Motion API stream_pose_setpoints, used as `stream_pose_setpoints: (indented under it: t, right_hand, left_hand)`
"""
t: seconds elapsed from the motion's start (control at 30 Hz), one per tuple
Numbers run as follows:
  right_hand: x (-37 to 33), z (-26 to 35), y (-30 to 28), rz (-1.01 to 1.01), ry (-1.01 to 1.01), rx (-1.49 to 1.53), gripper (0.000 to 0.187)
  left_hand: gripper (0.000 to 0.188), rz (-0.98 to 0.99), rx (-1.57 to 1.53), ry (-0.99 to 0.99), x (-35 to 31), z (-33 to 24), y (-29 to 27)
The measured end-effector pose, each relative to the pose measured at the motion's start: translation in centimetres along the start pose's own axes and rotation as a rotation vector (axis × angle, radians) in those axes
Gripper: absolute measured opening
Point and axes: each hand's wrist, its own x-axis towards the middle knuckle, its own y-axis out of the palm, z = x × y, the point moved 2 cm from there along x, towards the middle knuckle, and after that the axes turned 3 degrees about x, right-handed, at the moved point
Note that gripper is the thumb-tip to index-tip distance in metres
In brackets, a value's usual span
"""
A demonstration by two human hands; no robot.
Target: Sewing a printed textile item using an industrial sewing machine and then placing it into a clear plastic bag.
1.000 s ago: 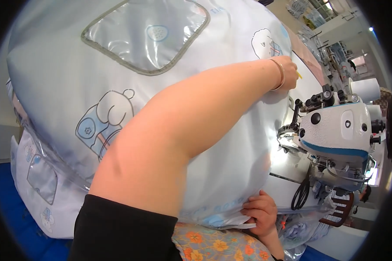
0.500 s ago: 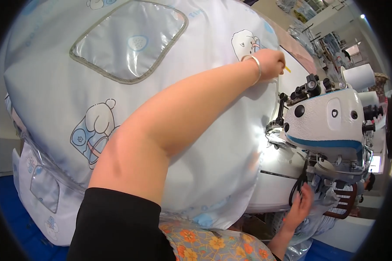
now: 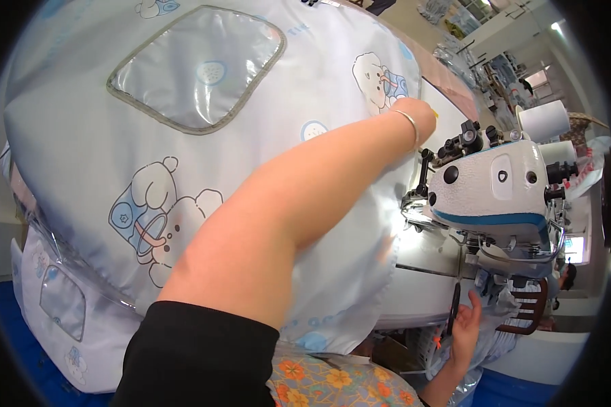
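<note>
1. Taking twelve as the top of the view, a broad pale blue-white sheet of glossy fabric (image 3: 244, 152) stretches from eight o'clock round past twelve to two. It is softly puckered and printed with white-and-blue cartoon puppies, one at nine and one at one.

2. Near eleven it carries a clear plastic window (image 3: 183, 74) with a grey bound edge and rounded corners.

3. The left hand (image 3: 421, 114), a thin pale bangle (image 3: 409, 125) at its wrist, lies over the fabric's border at two o'clock. Its fingers are hidden from me, so I cannot tell whether they grip or rest; a small yellow thing (image 3: 436, 114) peeps out beside them.

4. The right hand (image 3: 464, 334) is at four, one finger raised and the others loosely bent beside a slim black object (image 3: 453, 312) — whether they grasp it, I cannot tell.

5. The fabric's right-hand border runs from between one and two down to five, bowing past the white-and-blue sewing machine (image 3: 492, 180) at three. The window's longer diagonal points between two and three; the whole sheet's long axis I cannot judge, as its top is cut off.

6. At eight, a similar pale printed piece (image 3: 30, 298) hangs over something blue.
</note>
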Motion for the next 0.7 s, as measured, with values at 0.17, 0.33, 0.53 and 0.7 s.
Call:
stream_pose_setpoints:
  t: [0.17,0.33,0.53,0.7]
  right_hand:
    - [-1.0,0.3,-0.5,0.031,0.142,0.147,0.078]
    - [-1.1,-0.3,-0.4,0.047,0.176,0.229,0.078]
    - [-1.4,-0.2,-0.8,0.088,0.182,0.248,0.079]
    - [-3.1,-0.4,-2.7,0.254,0.126,0.262,0.079]
  left_hand:
    - [0.017,-0.379,-0.565,-0.156,0.3,3.4,-0.6]
    - [0.027,-0.155,-0.227,0.24,0.7,2.6,-0.3]
    - [0.027,0.361,0.506,0.449,1.0,-1.1,-4.5]
    - [0.022,0.188,0.259,0.234,-4.4,-0.3,-9.5]
